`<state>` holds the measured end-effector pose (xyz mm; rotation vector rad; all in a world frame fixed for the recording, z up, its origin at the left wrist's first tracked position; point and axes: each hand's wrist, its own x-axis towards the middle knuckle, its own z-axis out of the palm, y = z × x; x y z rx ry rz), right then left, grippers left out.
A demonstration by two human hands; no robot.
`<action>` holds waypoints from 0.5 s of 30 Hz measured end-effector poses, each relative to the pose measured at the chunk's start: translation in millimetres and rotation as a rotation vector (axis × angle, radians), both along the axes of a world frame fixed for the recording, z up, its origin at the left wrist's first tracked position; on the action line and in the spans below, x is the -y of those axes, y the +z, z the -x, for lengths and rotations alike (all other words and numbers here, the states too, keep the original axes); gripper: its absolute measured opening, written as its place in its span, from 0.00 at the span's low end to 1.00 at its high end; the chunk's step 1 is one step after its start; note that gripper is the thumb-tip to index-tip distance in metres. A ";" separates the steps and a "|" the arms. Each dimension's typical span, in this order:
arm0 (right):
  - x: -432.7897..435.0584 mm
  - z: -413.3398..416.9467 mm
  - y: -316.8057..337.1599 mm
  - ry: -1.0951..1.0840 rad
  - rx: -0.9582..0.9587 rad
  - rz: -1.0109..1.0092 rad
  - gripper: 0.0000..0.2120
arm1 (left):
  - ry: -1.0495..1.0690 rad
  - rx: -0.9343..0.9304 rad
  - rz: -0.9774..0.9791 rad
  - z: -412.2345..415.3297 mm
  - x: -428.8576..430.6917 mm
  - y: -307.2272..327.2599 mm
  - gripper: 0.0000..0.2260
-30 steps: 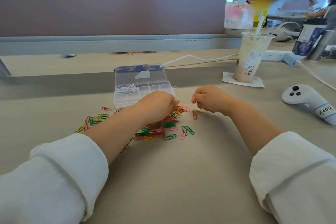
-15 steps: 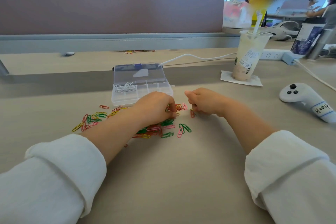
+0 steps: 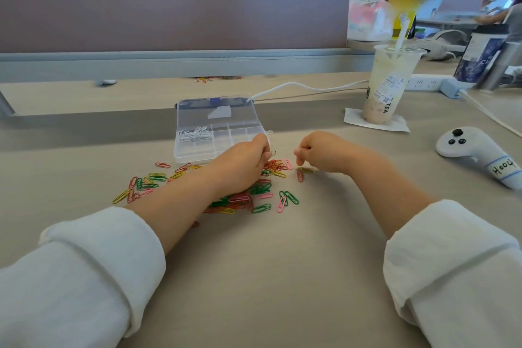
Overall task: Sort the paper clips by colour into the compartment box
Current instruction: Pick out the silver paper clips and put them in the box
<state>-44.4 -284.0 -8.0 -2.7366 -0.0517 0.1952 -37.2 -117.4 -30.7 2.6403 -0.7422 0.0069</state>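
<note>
Left hand (image 3: 243, 162) is curled above the heap, its thumb and forefinger pinching a single pale paper clip (image 3: 273, 153) just off the box's near right corner. Right hand (image 3: 322, 151) hangs close beside it with fingers curled, the forefinger tip pointing down at a yellow clip and a red clip (image 3: 303, 174). I cannot tell whether it holds anything. Both hands are over the pale wood-grain worktop (image 3: 282, 277).

The clear plastic compartment box (image 3: 195, 154) lies open behind the left hand, its lid raised at the back, with white paper clips (image 3: 195, 134) in its back-left compartment. Off to the right, a lidded milk-tea cup (image 3: 387, 87) stands on a napkin, and a white handheld controller (image 3: 469, 147) lies nearer. Red, green, yellow and pink paper clips (image 3: 261, 208) lie scattered on the worktop under and to the left of the left forearm.
</note>
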 end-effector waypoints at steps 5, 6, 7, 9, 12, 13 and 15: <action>0.9 -0.3 0.3 -0.002 0.007 0.132 0.21 | -0.013 -0.042 0.080 1.5 -0.3 2.4 0.04; 0.7 0.1 0.4 0.008 -0.001 0.165 0.21 | -0.013 -0.050 0.088 1.4 -0.7 2.3 0.04; -0.1 0.4 0.8 0.015 -0.014 0.193 0.19 | -0.011 -0.057 0.092 0.9 -0.8 2.1 0.05; -1.2 -0.2 0.7 0.006 -0.021 0.187 0.16 | -0.006 -0.072 0.097 0.0 -1.3 1.8 0.08; -1.6 0.0 2.4 -0.020 0.005 0.081 0.12 | -0.010 -0.074 0.090 -1.7 -1.5 0.6 0.13; -1.9 0.8 2.8 -0.016 0.006 0.062 0.12 | -0.009 -0.074 0.093 -2.0 -1.8 0.1 0.13; -2.8 2.4 3.1 0.000 -0.005 0.044 0.13 | -0.007 -0.079 0.103 -2.4 -2.2 -0.6 0.13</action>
